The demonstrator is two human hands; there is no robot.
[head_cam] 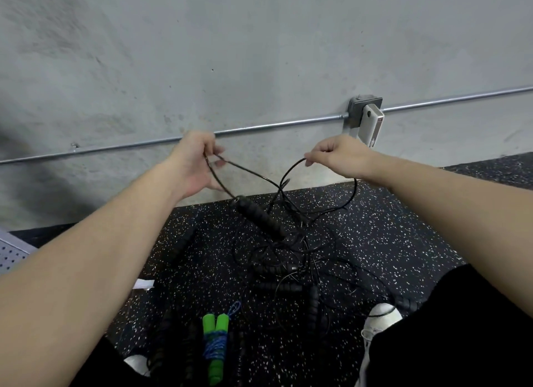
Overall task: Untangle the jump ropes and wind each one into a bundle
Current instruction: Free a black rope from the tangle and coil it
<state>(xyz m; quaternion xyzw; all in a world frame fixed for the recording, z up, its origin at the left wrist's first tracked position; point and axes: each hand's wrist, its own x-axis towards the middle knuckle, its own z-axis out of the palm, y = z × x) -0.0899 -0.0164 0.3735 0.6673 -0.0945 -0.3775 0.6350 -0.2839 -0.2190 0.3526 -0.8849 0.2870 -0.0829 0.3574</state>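
A grey concrete wall (259,40) is running behind the scene, with a metal conduit (274,124) crossing it into a junction box (364,109), and a black speckled rubber floor (389,228) is spreading out below. The left hand (192,164) is pinching a thin black cord (248,171) between thumb and fingertips, raised above the floor, and a black ribbed handle (261,218) is hanging from that cord just under the hand. The right hand (336,155) is pinching another stretch of black cord, which is arching down toward the middle. The two hands are being held well apart, probably so that the crossing strands between them are opening up and the run of one rope can be followed out of the knot. The tangle of black ropes (288,259) is lying on the floor below the hands, with several more ribbed handles lying in it. Near the bottom edge a green-handled rope (215,346) is lying already wound, its blue cord wrapped around both handles, so one bundle looks finished. No container is showing; everything is lying straight on the floor, between the person's white shoes (380,319)
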